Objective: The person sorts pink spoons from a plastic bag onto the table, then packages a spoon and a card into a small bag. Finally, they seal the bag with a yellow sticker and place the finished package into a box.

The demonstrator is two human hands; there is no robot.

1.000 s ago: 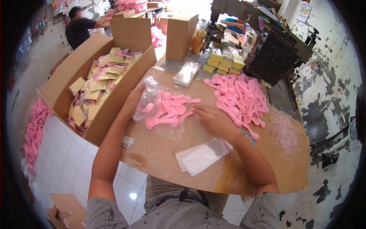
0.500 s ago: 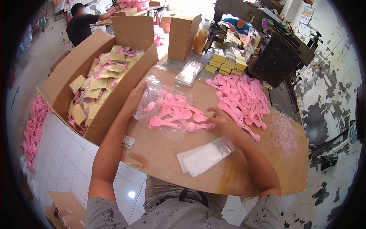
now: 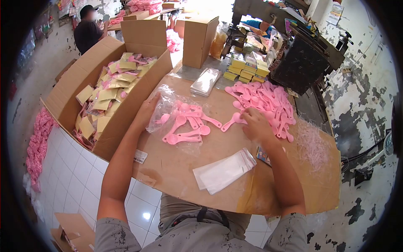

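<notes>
My left hand (image 3: pixel 148 111) is closed on the edge of a clear plastic bag (image 3: pixel 165 94) at the left of the cardboard-covered table. Several pink plastic measuring spoons (image 3: pixel 187 122) lie in and around the mouth of that bag. On the right, my right hand (image 3: pixel 257 127) is curled with its fingertips at the bowl of one pink spoon (image 3: pixel 231 122), whose handle points down and left. Right behind this hand spreads a large heap of pink spoons (image 3: pixel 264 98). A stack of flat clear bags (image 3: pixel 224 171) lies in front, and a small printed card (image 3: pixel 263 156) shows partly under my right forearm.
A big carton (image 3: pixel 155 77) of filled packets stands at the left. More clear sleeves (image 3: pixel 205 81), stacks of yellow cards (image 3: pixel 243 68) and a dark machine (image 3: pixel 301 62) are behind. Shredded pink strands (image 3: pixel 314 145) lie right. One person (image 3: pixel 87 31) works at the back left, another behind the machine.
My right hand has moved slightly up and right, toward the heap. Spoons at the right side of the bag group have shifted away from it. My left hand stays at the bag.
</notes>
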